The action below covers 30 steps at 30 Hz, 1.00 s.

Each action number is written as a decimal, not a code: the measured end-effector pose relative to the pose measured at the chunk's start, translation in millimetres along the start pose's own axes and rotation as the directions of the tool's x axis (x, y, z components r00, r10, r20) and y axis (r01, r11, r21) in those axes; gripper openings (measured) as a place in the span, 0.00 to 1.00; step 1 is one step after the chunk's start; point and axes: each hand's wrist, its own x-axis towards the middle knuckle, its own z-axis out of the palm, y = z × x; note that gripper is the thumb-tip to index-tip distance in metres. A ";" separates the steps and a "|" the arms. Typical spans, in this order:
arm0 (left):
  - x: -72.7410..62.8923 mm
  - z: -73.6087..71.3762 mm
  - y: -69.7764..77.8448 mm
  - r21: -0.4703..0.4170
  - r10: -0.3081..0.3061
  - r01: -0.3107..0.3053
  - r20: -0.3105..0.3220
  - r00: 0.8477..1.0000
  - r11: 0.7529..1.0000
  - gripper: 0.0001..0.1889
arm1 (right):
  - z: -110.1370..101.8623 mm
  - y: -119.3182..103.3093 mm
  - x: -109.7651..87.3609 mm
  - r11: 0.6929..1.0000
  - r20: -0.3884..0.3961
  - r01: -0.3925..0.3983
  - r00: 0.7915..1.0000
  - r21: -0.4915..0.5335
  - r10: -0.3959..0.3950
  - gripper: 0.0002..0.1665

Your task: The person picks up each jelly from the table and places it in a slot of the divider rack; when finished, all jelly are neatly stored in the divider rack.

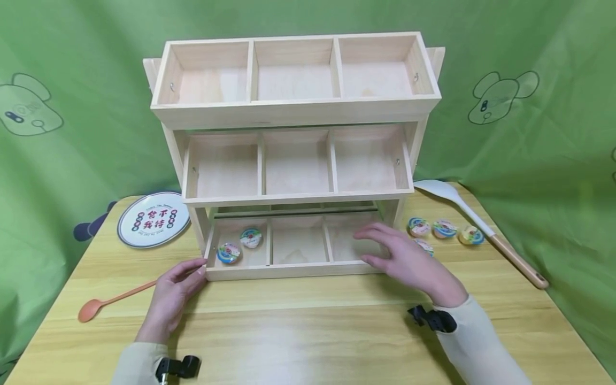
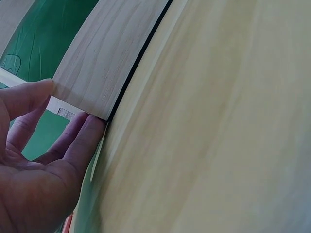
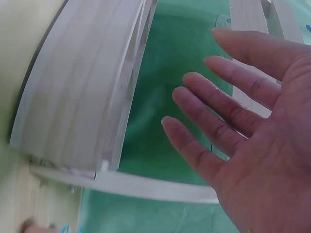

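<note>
A three-tier wooden shelf (image 1: pixel 298 200) with three compartments per tier stands on the table. My left hand (image 1: pixel 177 291) grips the left front corner of its bottom tier; in the left wrist view, the fingers (image 2: pixel 77 141) span the end of the front board. Two small jelly cups, one (image 1: pixel 228 253) in front of the other (image 1: pixel 251 238), sit in the bottom tier's left compartment. Over the right end of that tier is my right hand (image 1: pixel 409 262), its fingers spread with nothing held. Several more jelly cups (image 1: pixel 445 229) lie just beyond it, one partly hidden by the hand.
A white plate (image 1: pixel 154 220) with red lettering lies left of the shelf, and an orange spoon (image 1: pixel 91 309) in front of it. A white ladle (image 1: pixel 471 214) with a wooden handle stretches along the right table edge. Green curtain (image 1: pixel 520 160) hangs close behind and beside the table.
</note>
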 end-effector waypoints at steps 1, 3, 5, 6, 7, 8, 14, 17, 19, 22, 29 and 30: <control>0.0 0.0 -0.3 0.001 0.004 -0.004 0.000 1.000 1.000 0.14 | -1.4 0.8 -1.9 1.000 -0.003 -0.008 1.000 0.001 0.008 0.26; -0.1 0.2 -1.0 0.000 0.013 -0.013 -0.002 1.000 1.000 0.14 | -4.2 2.1 -5.3 1.000 -0.010 -0.024 1.000 0.004 0.024 0.26; -0.2 0.4 -1.5 0.000 0.021 -0.021 -0.002 1.000 1.000 0.15 | -6.8 3.3 -8.3 0.999 -0.016 -0.038 0.999 0.004 0.038 0.26; -0.2 0.5 -1.7 0.001 0.024 -0.024 -0.002 1.000 1.000 0.15 | -8.0 4.3 -9.7 0.999 -0.018 -0.046 0.999 0.004 0.046 0.26; -0.3 0.7 -1.7 0.001 0.028 -0.028 -0.001 1.000 1.000 0.15 | -9.2 5.4 -11.1 0.999 -0.022 -0.052 0.998 0.004 0.052 0.26; -0.4 1.0 -1.7 0.001 0.028 -0.028 0.000 1.000 1.000 0.15 | -10.3 6.6 -12.4 0.998 -0.026 -0.055 0.998 0.004 0.055 0.26; -0.7 2.2 -1.3 0.004 0.029 -0.029 0.005 1.000 1.000 0.15 | -16.9 14.5 -20.5 0.999 -0.062 -0.042 0.997 -0.012 0.041 0.26; -0.9 2.4 -0.8 0.005 0.029 -0.029 0.004 1.000 1.000 0.15 | -19.9 18.4 -25.0 0.998 -0.085 -0.055 0.995 -0.032 0.052 0.25; -1.3 2.4 -0.5 0.006 0.030 -0.030 0.004 1.000 1.000 0.15 | -21.2 21.7 -27.9 0.997 -0.099 -0.062 0.993 -0.038 0.058 0.25; -1.5 2.3 0.0 0.007 0.027 -0.027 0.002 1.000 1.000 0.15 | -23.8 25.7 -32.6 0.997 -0.115 -0.072 0.991 -0.033 0.068 0.26; -1.7 1.9 1.0 0.013 0.013 -0.013 -0.002 1.000 1.000 0.15 | -31.7 37.7 -43.5 0.991 -0.131 -0.134 0.983 -0.024 0.130 0.25; -1.8 1.9 1.2 0.014 0.011 -0.011 -0.003 1.000 1.000 0.15 | -31.9 40.8 -44.7 0.989 -0.134 -0.145 0.981 -0.027 0.140 0.25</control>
